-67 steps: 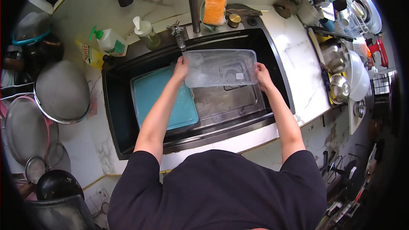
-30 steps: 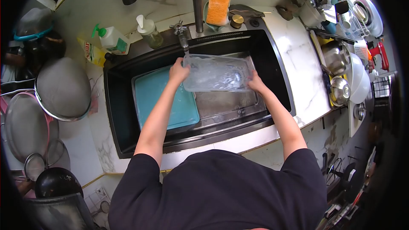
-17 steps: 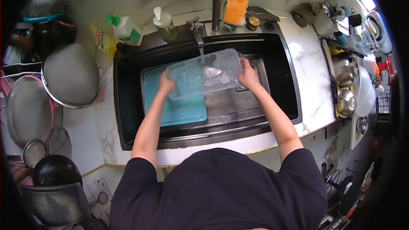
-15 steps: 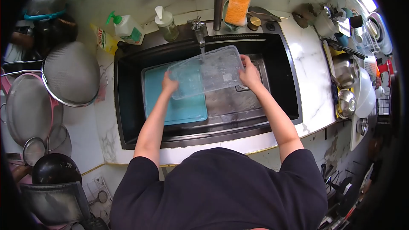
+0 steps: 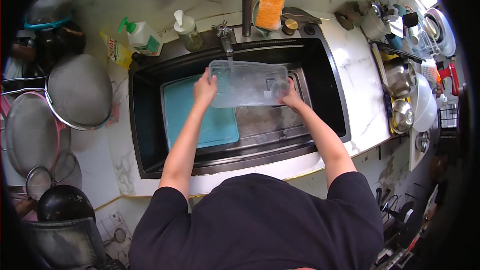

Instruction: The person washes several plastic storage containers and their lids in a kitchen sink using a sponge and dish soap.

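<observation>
Between my two hands is a clear plastic container (image 5: 247, 85), held over the black sink (image 5: 327, 105) beneath the faucet (image 5: 225, 41). Water runs from the spout onto its left part. My left hand (image 5: 205, 88) grips the left end, fingers along the wall. At the opposite end my right hand (image 5: 291, 95) is closed on the right edge. A turquoise rectangular lid or tray (image 5: 187, 115) lies in the left of the basin, partly hidden by the container and my left forearm.
Behind the sink stand a soap pump jar (image 5: 187, 32), a green-topped pump bottle (image 5: 142, 37), a yellow bottle (image 5: 116, 51) and an orange sponge (image 5: 270, 11). Mesh strainers (image 5: 80, 90) hang at left. Metal bowls (image 5: 403, 114) and a dish rack (image 5: 425, 27) are at right.
The container has turned from a slanted position to nearly level, its right end coming down and its left end up. My left hand has risen and my right hand has dropped slightly.
</observation>
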`<action>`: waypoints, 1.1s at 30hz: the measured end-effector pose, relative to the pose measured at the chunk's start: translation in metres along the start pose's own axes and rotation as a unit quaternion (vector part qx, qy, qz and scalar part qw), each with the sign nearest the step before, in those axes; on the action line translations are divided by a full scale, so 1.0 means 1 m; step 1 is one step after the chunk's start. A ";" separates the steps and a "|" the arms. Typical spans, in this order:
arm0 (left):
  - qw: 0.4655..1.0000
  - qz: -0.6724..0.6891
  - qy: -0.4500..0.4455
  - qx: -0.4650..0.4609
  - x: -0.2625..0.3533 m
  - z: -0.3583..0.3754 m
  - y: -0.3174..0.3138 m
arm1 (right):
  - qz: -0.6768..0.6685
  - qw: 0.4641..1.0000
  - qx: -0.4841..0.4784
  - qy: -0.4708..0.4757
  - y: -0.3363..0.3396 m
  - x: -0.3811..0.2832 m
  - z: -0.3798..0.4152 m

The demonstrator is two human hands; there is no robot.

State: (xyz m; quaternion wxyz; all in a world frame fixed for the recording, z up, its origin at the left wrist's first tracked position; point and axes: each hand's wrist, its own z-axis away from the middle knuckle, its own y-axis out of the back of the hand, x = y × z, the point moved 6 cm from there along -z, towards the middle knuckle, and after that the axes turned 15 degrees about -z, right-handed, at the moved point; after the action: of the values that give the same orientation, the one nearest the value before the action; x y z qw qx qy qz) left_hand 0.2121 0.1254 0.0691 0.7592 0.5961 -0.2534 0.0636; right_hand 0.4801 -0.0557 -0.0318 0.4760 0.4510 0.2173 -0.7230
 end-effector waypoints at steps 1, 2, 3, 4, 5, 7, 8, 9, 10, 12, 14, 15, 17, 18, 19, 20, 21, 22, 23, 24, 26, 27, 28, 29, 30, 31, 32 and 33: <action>0.999 -0.031 0.003 0.021 -0.004 -0.002 0.010 | 0.016 0.999 -0.014 0.038 -0.009 0.005 -0.008; 0.998 -0.057 -0.001 0.023 -0.011 -0.005 0.014 | 0.031 0.996 -0.028 0.076 -0.019 0.001 -0.009; 0.998 -0.059 0.002 0.025 -0.019 -0.007 0.017 | 0.031 0.996 -0.031 0.077 -0.024 0.001 -0.009; 0.997 -0.076 -0.006 0.032 -0.027 -0.008 0.020 | 0.082 0.992 -0.002 0.094 -0.028 -0.001 -0.008; 0.995 -0.093 -0.013 0.040 -0.036 -0.010 0.021 | 0.134 0.984 0.026 0.112 -0.032 -0.009 -0.004; 0.994 -0.105 -0.010 0.005 -0.070 -0.021 0.008 | 0.160 0.981 0.034 0.106 -0.036 -0.022 -0.002; 0.993 -0.115 -0.011 -0.033 -0.083 -0.025 -0.003 | 0.127 0.988 0.015 0.091 -0.037 -0.025 -0.005; 0.993 -0.116 -0.009 -0.033 -0.090 -0.024 -0.007 | 0.094 0.993 -0.003 0.074 -0.040 -0.036 0.001; 0.996 -0.038 0.048 -0.070 -0.103 -0.020 -0.015 | 0.095 0.991 0.012 0.095 -0.037 -0.050 0.010; 0.988 0.040 0.104 -0.105 -0.122 -0.015 -0.040 | 0.160 0.979 0.025 0.123 -0.032 -0.074 0.025; 0.992 0.036 0.076 -0.089 -0.126 -0.012 -0.063 | 0.205 0.973 0.024 0.102 -0.029 -0.105 0.047; 0.993 0.037 0.076 -0.088 -0.114 -0.006 -0.061 | 0.206 0.973 0.023 0.103 -0.027 -0.111 0.052; 0.977 0.135 0.126 -0.106 -0.089 0.005 -0.062 | 0.241 0.960 0.060 0.132 -0.013 -0.120 0.059; 0.977 0.138 0.122 -0.107 -0.079 0.005 -0.064 | 0.239 0.957 0.075 0.143 -0.007 -0.123 0.063; 0.970 0.168 0.137 -0.111 -0.070 0.005 -0.067 | 0.242 0.956 0.079 0.144 -0.002 -0.123 0.066; 0.961 0.198 0.153 -0.115 -0.064 0.006 -0.070 | 0.229 0.960 0.085 0.139 0.005 -0.122 0.069; 0.961 0.201 0.151 -0.116 -0.065 0.000 -0.086 | 0.215 0.963 0.090 0.135 0.013 -0.120 0.069; 0.986 0.144 0.065 0.045 -0.060 -0.008 -0.081 | 0.196 0.967 0.081 0.141 0.024 -0.103 0.058; 0.975 0.081 -0.022 0.205 -0.051 -0.008 -0.072 | 0.197 0.966 0.083 0.142 0.032 -0.092 0.052; 0.975 0.083 -0.024 0.203 -0.041 -0.007 -0.063 | 0.202 0.967 0.080 0.136 0.037 -0.080 0.048; 0.989 0.090 -0.040 0.107 -0.018 -0.008 -0.047 | 0.186 0.978 0.049 0.082 0.044 -0.046 0.033; 0.990 0.090 -0.042 0.104 -0.006 -0.004 -0.033 | 0.185 0.978 0.052 0.079 0.040 -0.041 0.031; 0.994 0.060 -0.034 0.081 0.004 -0.001 -0.020 | 0.194 0.976 0.074 0.073 0.033 -0.037 0.031; 0.997 0.029 -0.026 0.060 0.012 0.002 -0.009 | 0.202 0.972 0.095 0.067 0.028 -0.035 0.029; 0.998 0.022 -0.018 0.052 0.012 0.002 -0.002 | 0.217 0.970 0.087 0.064 0.021 -0.031 0.022; 0.998 0.021 -0.019 0.053 0.009 -0.001 0.004 | 0.215 0.971 0.087 0.065 0.016 -0.029 0.016; 0.999 0.012 -0.004 0.038 0.002 -0.004 0.008 | 0.221 0.969 0.076 0.075 0.007 -0.030 0.011; 1.000 0.003 0.012 0.024 -0.007 -0.007 0.011 | 0.228 0.968 0.064 0.085 0.001 -0.026 0.003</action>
State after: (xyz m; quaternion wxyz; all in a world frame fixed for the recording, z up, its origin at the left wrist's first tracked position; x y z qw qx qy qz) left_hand 0.2044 0.1366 0.0743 0.7475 0.6126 -0.2446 0.0785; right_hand 0.4829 -0.0456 -0.0081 0.5781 0.5780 0.1021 -0.5668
